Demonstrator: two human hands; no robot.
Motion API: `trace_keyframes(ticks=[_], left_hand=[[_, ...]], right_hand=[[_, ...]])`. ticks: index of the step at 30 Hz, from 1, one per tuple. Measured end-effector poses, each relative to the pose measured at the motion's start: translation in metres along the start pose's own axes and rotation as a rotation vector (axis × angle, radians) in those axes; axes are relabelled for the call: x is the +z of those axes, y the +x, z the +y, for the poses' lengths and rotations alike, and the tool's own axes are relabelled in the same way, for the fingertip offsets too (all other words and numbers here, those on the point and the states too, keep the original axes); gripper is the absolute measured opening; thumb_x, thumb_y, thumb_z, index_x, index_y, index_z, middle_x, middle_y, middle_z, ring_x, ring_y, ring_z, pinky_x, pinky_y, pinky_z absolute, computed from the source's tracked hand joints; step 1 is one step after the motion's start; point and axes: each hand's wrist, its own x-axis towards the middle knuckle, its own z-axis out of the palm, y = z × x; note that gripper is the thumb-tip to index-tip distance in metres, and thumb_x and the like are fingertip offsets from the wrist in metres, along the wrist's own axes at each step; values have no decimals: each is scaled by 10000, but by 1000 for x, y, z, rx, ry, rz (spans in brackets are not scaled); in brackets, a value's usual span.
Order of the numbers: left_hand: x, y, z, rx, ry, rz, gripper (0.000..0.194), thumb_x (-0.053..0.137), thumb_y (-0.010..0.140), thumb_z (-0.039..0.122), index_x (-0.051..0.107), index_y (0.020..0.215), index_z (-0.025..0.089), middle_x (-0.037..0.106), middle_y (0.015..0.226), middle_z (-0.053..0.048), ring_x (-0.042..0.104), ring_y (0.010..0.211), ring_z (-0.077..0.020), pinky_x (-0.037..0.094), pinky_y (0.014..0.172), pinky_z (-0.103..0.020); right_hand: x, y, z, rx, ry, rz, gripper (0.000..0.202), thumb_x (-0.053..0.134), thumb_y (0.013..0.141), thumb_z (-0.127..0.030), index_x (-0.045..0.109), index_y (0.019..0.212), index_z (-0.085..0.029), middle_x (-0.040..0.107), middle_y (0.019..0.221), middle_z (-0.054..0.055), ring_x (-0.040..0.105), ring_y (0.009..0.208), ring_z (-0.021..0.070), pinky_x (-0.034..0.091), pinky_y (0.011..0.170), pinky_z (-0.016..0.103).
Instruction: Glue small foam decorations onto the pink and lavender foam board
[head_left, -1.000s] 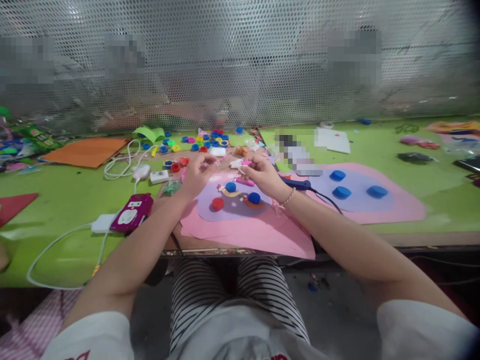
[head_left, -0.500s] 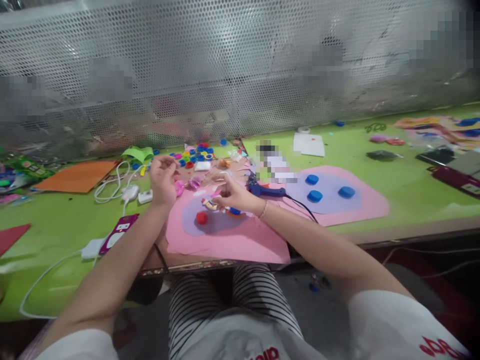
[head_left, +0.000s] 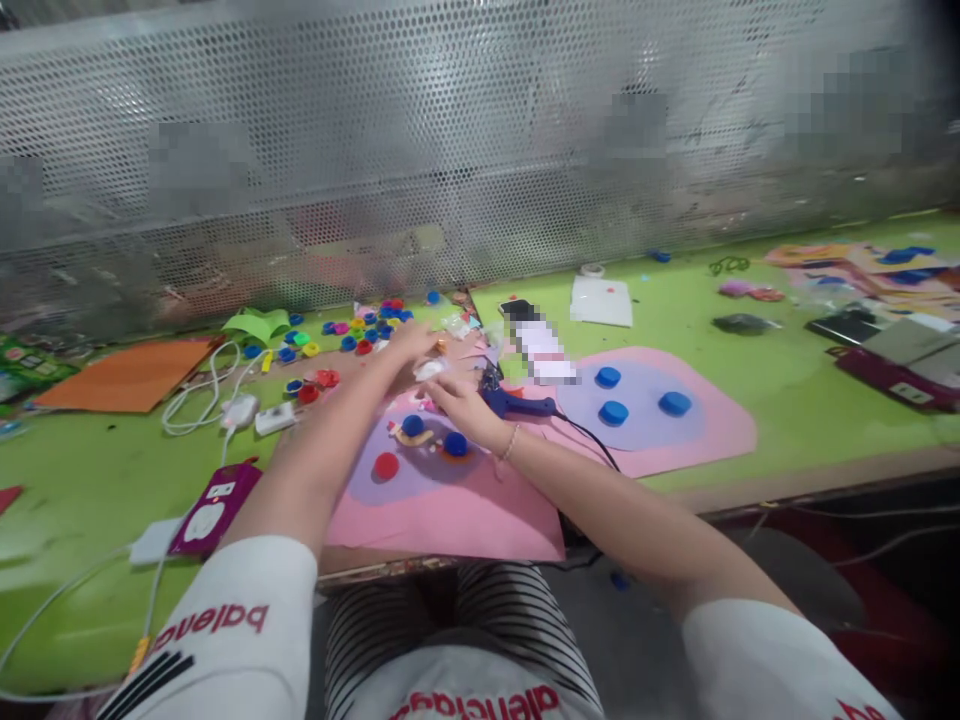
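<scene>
My left hand (head_left: 409,345) reaches forward over the top edge of the pink foam sheet (head_left: 450,500), its fingers near small white and pink pieces; the blur hides what it touches. My right hand (head_left: 465,405) lies on the same sheet, just left of the blue glue gun (head_left: 517,403), with its fingers bent over small pieces. On the sheet's purple oval sit a red cap (head_left: 386,465) and two blue caps (head_left: 455,443).
Loose coloured caps (head_left: 360,335) lie behind the sheet. A second pink sheet (head_left: 720,425) with three blue caps is at the right. A magenta phone (head_left: 214,505), white charger and cables lie at left, with orange foam (head_left: 127,375) behind. Perforated metal screen at the back.
My left hand has moved right and forward from the left side to the sheet's top edge. My right hand has slid a little forward on the sheet. The camera has tilted down.
</scene>
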Motion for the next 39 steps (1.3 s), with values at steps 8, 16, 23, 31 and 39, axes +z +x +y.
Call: trace_keyframes(ticks=[8, 16, 23, 31, 39], left_hand=[[14, 0, 6, -82, 18, -37, 383, 580, 723, 450, 607, 934, 132, 678, 883, -159, 632, 828, -289, 437, 724, -344], [-21, -24, 2, 28, -436, 256, 346, 565, 567, 130, 529, 910, 157, 613, 975, -73, 579, 957, -209, 458, 880, -359], [-41, -125, 2, 20, -878, 162, 514, 585, 578, 114, 559, 1087, 177, 597, 1134, -108, 610, 990, -228, 532, 769, -362], [-22, -185, -1, -32, -994, -55, 612, 626, 687, 157, 505, 1279, 254, 654, 1150, -93, 641, 988, -202, 531, 826, -364], [-32, -202, 11, 24, -803, 77, 269, 589, 810, 318, 657, 1054, 229, 680, 1122, -79, 636, 998, -216, 514, 875, -376]], right_hand=[[-12, 1, 13, -458, -470, -70, 311, 379, 796, -29, 579, 1008, -140, 618, 958, 118, 549, 917, 200, 451, 850, 367], [-20, 12, 24, -97, -77, 191, 257, 400, 861, -239, 590, 1016, -163, 570, 754, 7, 505, 635, 115, 459, 646, 270], [-20, 7, 21, -75, -5, 110, 376, 444, 875, -514, 525, 703, -189, 521, 640, -8, 532, 597, 117, 479, 610, 267], [-14, -5, 13, -433, -388, -35, 292, 323, 957, -228, 552, 1137, -216, 595, 943, 70, 568, 770, 147, 496, 736, 328], [-4, -14, 5, -551, -458, -149, 278, 422, 915, -148, 515, 1163, -236, 563, 982, 76, 555, 941, 191, 505, 838, 390]])
